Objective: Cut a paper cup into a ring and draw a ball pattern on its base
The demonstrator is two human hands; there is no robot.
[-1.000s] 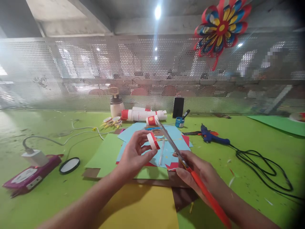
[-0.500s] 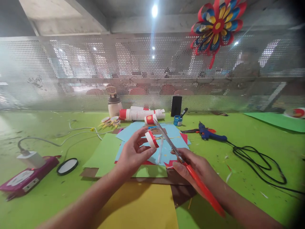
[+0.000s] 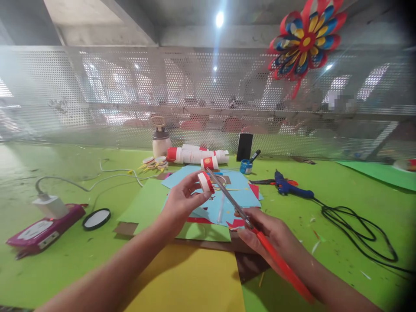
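Note:
My left hand (image 3: 182,203) pinches a small white paper ring with a red band (image 3: 206,182) and holds it up over the blue paper (image 3: 234,197). My right hand (image 3: 269,236) grips red-handled scissors (image 3: 247,223); their closed blades point up and left, with the tips right beside the ring. Both hands hover above a stack of coloured paper sheets on the green table (image 3: 58,277).
A yellow sheet (image 3: 191,281) lies nearest me. White-and-red paper tubes (image 3: 195,155), a bottle (image 3: 160,142), a black phone (image 3: 244,146) and a blue paint pot (image 3: 246,166) stand at the back. A blue glue gun (image 3: 287,185) with black cord (image 3: 360,229) lies right; a charger on a pink box (image 3: 42,227) and a round lid (image 3: 96,219) lie left.
My left hand has lifted the ring a little and brought it closer to the scissor tips. The right hand and scissors have held nearly still.

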